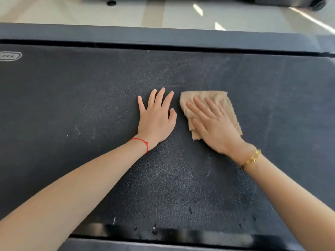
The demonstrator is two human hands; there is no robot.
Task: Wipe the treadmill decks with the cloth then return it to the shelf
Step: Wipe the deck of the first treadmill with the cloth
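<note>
Two hands lie flat on the dark, textured treadmill deck (90,105), side by side and just apart. On the left, the left hand (156,117) is spread with straight fingers, palm pressed straight onto the belt and holding nothing; a red string bracelet (143,143) circles its wrist. To its right, the right hand (213,124) presses down with straight fingers on a folded beige terry cloth (213,96), which lies on the belt near the middle of the deck, its edges showing around the fingers and palm. A gold bracelet (251,159) sits on that wrist.

Judging by the surface, the wiping is under way but not finished. Faint pale streaks and a dusty haze show on the belt above and to the right of the cloth, and small specks and dark spots dot the near edge, so this deck looks only partly cleaned. Nothing tells how much of the belt has been covered. Beyond the far side rail (163,35) lies pale floor (72,11). No other treadmill deck can be made out clearly, and no shelf is in view, so returning the cloth is not yet done.
</note>
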